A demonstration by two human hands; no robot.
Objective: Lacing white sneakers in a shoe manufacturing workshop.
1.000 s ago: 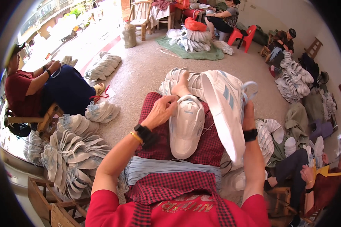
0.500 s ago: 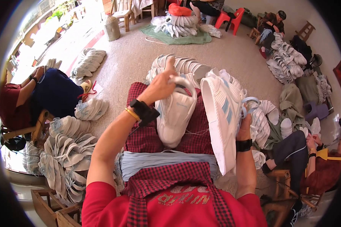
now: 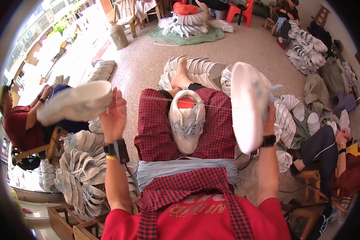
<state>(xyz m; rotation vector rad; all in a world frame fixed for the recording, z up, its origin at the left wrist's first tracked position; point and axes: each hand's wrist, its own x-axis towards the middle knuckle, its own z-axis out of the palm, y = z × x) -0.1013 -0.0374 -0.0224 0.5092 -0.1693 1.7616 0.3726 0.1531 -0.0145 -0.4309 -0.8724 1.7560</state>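
Note:
My left hand point(image 3: 114, 114) is raised at the left, fingers curled at the end of a white sneaker point(image 3: 78, 103), which is smeared by motion. On the right, my right hand point(image 3: 270, 120) grips another white sneaker point(image 3: 246, 112) held up on end; the shoe covers most of its fingers. A thin pale thread point(image 3: 160, 99) is stretched across between the two hands. Below it, a third white sneaker point(image 3: 187, 128) rests in my lap, toe toward me, with loose blue-grey laces and red inside its opening. A bundle of pale blue laces point(image 3: 188, 170) lies across my checked apron.
Sneaker uppers form a row point(image 3: 200, 66) beyond my knees and heaps at the left point(image 3: 78, 168) and right point(image 3: 286, 124). A seated person point(image 3: 18, 120) is close on the left, another point(image 3: 328, 148) on the right. Wooden stools point(image 3: 62, 220) stand low at the left.
My left hand has swung from the lap out to the left, a sneaker now at its fingers. The right-hand sneaker has shifted up and right. Laces now show on the lap sneaker.

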